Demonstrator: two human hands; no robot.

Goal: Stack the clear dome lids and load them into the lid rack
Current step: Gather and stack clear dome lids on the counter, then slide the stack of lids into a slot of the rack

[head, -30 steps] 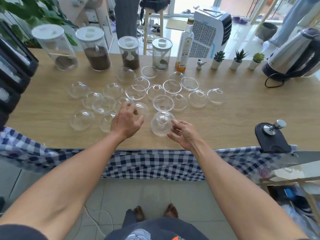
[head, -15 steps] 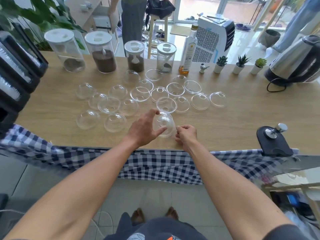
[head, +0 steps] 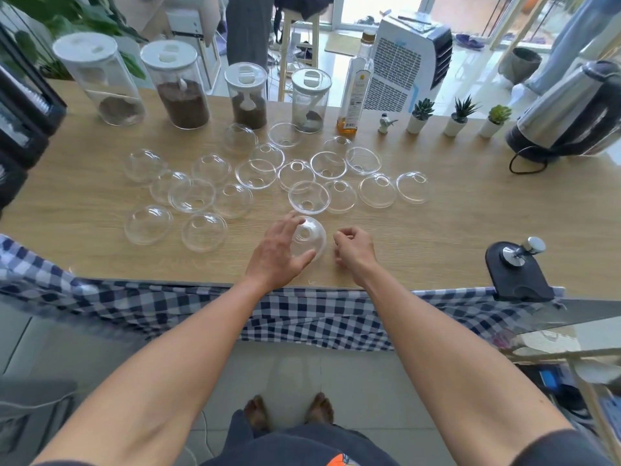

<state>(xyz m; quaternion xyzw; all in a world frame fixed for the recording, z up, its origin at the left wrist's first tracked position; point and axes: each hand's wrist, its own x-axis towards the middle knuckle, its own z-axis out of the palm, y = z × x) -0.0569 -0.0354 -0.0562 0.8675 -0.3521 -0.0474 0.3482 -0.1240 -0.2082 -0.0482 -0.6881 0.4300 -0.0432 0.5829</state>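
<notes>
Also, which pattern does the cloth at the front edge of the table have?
The cloth has a dark blue and white check pattern, seen clearly in the head view.

Right hand (head: 353,245) seemingly off lid stack (head: 311,237)
</notes>
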